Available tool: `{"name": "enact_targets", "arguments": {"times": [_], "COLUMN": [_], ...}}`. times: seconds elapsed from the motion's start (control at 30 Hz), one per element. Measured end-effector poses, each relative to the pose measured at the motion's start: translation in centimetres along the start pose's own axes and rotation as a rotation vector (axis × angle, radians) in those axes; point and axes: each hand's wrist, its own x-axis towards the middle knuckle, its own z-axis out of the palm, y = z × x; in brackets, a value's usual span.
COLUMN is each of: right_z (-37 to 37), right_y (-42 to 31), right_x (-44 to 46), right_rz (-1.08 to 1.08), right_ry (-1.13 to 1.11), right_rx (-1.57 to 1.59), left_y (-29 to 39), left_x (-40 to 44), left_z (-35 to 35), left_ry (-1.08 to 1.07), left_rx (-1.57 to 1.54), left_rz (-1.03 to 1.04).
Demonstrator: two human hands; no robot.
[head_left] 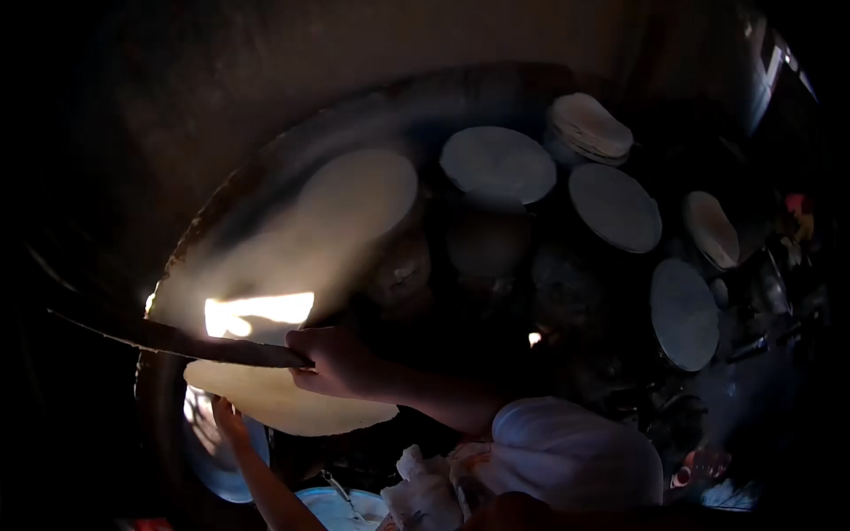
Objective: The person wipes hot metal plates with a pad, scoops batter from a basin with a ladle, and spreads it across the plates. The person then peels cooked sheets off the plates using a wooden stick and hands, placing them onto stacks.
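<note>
My right hand (329, 361) is closed round the end of a long, dark wooden stick (212, 347), which reaches out to the left. Just below the stick is a large, thin round flatbread (305, 409), sagging at its lower edge. My left hand (230, 420) grips the flatbread's left edge, with its fingers partly hidden. Beyond the stick, a patch of bright sunlight falls on a steaming surface too hazy to make out. A pale round flatbread (363, 195) lies behind it in the steam.
More round flatbreads (498, 165) lie in an arc to the right, with a stack of flatbreads (591, 131) at the back. A bluish basin (257, 442) stands under my left hand. A blue-rimmed basin (367, 504) with a spoon is at the bottom. A curved wall (354, 44) encloses the back.
</note>
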Motion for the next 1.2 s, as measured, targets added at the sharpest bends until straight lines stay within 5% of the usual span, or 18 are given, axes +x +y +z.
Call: {"name": "enact_targets", "arguments": {"times": [0.03,0.07,0.23,0.3,0.37,0.4,0.43,0.47,0.5,0.53,0.63,0.73,0.77,0.87,0.9,1.0,1.1,1.2], "right_z": [-3.7,-7.9,-29.5,-34.6,-39.0,-41.8,-44.5,-46.8,-48.3,-50.3,-63.3,-78.3,-83.3,-89.5,-90.5,-91.9,-95.4,-97.0], "right_y": [0.5,1.1,3.7,1.3,-2.0,-2.8,-1.1,-2.2,-3.2,-2.8,0.4,-3.1,-4.6,-8.7,-9.2,-7.0,-1.1,7.1], "right_x": [-1.9,-4.6,-21.9,-29.7,-39.0,-42.7,-48.2,-50.4,-52.3,-55.2,-59.4,-55.0,-54.8,-54.0,-54.4,-57.9,-64.1,-66.5], "right_rz": [0.063,0.103,0.456,0.648,0.818,0.789,0.771,0.912,1.076,0.99,0.728,0.636,0.678,0.395,0.18,0.189,0.262,0.416], "right_ry": [0.017,0.124,0.68,0.895,1.109,1.338,1.392,1.433,1.474,1.489,1.461,1.474,1.424,1.663,1.662,1.695,1.636,1.901], "right_rx": [-0.055,-0.087,-0.536,-0.689,-0.675,-0.472,-0.709,-0.771,-0.83,-0.767,-0.918,-1.198,-1.337,-0.852,-0.586,-0.207,-0.18,-0.22], "left_y": [-1.7,-1.2,-2.1,-1.4,0.4,1.3,0.0,-1.4,-0.6,0.1,5.0,16.1,20.3,24.0,23.8,17.2,8.4,0.8], "left_x": [1.5,2.2,-1.5,-6.8,-15.8,-20.0,-23.0,-26.1,-29.5,-32.6,-35.5,-37.8,-40.6,-42.9,-43.1,-43.2,-45.0,-46.2], "left_z": [4.5,11.5,48.1,59.3,69.9,75.7,80.9,84.9,88.3,92.0,105.2,116.0,117.1,121.6,122.3,129.4,138.8,144.5], "left_ry": [-0.09,-0.288,-0.92,-0.985,-1.117,-1.18,-1.188,-1.276,-1.333,-1.291,-1.246,-1.494,-1.35,-1.39,-1.427,-1.319,-1.359,-1.35], "left_rx": [0.182,-0.197,-0.272,-0.1,0.048,0.141,0.287,0.126,0.236,0.323,0.243,-0.095,-0.067,-0.231,-0.294,-0.255,-0.317,-0.1], "left_rz": [0.093,-0.009,-0.003,0.005,0.31,0.24,0.299,0.107,0.184,0.483,0.678,0.827,0.835,0.987,1.018,1.484,1.436,1.517]}}
